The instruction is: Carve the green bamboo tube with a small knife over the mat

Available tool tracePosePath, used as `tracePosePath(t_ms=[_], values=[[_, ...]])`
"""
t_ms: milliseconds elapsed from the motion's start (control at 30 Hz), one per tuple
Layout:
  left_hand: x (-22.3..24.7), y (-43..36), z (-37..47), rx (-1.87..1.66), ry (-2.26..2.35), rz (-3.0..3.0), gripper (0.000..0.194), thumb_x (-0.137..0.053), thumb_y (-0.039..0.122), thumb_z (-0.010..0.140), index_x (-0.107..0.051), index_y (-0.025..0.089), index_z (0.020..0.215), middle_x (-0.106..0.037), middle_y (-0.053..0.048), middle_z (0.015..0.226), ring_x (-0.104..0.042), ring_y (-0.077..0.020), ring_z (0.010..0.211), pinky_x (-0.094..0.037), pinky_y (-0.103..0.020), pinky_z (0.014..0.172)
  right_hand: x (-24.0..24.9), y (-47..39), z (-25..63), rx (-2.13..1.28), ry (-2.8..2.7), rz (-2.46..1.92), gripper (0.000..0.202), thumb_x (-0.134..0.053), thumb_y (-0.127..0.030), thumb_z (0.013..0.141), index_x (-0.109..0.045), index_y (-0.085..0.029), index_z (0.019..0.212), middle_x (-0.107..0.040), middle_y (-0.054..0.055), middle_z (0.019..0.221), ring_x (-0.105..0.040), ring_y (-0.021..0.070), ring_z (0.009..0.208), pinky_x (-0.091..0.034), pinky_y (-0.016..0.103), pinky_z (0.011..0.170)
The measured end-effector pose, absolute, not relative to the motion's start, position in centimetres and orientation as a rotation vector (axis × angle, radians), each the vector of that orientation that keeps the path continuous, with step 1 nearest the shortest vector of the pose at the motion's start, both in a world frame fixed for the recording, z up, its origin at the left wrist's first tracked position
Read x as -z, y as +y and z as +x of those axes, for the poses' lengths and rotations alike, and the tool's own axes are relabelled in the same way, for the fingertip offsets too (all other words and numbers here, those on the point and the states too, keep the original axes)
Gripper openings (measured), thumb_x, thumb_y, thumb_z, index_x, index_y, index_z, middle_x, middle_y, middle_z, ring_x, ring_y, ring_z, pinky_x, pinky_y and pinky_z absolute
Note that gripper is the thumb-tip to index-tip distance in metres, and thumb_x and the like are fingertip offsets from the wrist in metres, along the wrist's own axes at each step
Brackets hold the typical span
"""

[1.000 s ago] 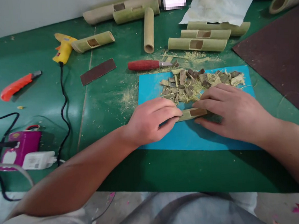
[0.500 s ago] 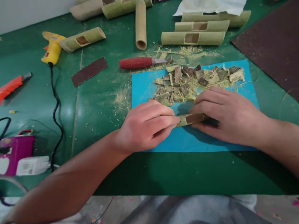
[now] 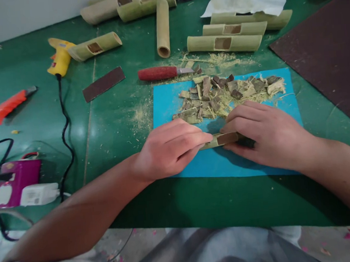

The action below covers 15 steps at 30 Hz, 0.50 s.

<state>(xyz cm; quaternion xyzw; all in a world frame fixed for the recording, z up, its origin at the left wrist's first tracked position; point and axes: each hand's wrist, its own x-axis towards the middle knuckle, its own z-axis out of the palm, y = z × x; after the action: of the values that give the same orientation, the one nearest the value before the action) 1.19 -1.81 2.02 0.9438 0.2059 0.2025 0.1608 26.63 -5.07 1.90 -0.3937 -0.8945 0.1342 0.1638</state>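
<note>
A short bamboo tube (image 3: 214,141) with a rectangular brown-lined cutout lies across the blue sheet (image 3: 220,165) between my hands. My right hand (image 3: 260,136) is closed around its right end, thumb on the near side and fingers on the far side. My left hand (image 3: 176,147) is closed over the left part, its fingertips pressed on the tube beside the cutout. That end is hidden under the palm, and whether a small piece sits under those fingertips cannot be made out. Bamboo chips and shavings (image 3: 217,95) are heaped just beyond my hands.
Beyond the sheet lie a red-handled knife (image 3: 158,73), a sandpaper strip (image 3: 104,84) and notched bamboo tubes (image 3: 241,43). To the left are a yellow glue gun (image 3: 62,59), an orange cutter (image 3: 9,107) and a purple power box (image 3: 17,181). A large brown sheet (image 3: 329,54) lies right.
The fingertips of my left hand have slid slightly right along the tube, toward the cutout. My right hand keeps its grip. The whole view has shifted a little.
</note>
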Motion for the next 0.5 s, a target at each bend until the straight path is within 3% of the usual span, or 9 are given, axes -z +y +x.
tracePosePath(t_ms=[167, 500], values=[[-1.67, -2.19, 1.38, -0.755, 0.677, 2.621, 0.016, -0.060, 0.017, 0.095, -0.069, 0.021, 0.108, -0.076, -0.004, 0.100, -0.072, -0.0148, 0.090, -0.058, -0.027, 0.084, -1.93, -5.15, 26.67, -0.370, -2.541, -1.116, 0.018, -0.053, -0.029, 0.093, -0.067, -0.018, 0.092, -0.066, 0.010, 0.093, -0.060, 0.0244, 0.089, -0.045, 0.037, 0.073], [-1.69, -2.26, 1.49, -0.754, 0.616, 2.567, 0.011, -0.062, 0.017, 0.094, -0.068, 0.023, 0.100, -0.075, -0.004, 0.097, -0.072, -0.0153, 0.089, -0.059, -0.029, 0.083, -1.79, -5.28, 26.65, -0.315, -2.564, -1.059, 0.024, -0.049, -0.033, 0.097, -0.068, -0.018, 0.093, -0.067, 0.011, 0.095, -0.061, 0.0231, 0.089, -0.045, 0.037, 0.074]])
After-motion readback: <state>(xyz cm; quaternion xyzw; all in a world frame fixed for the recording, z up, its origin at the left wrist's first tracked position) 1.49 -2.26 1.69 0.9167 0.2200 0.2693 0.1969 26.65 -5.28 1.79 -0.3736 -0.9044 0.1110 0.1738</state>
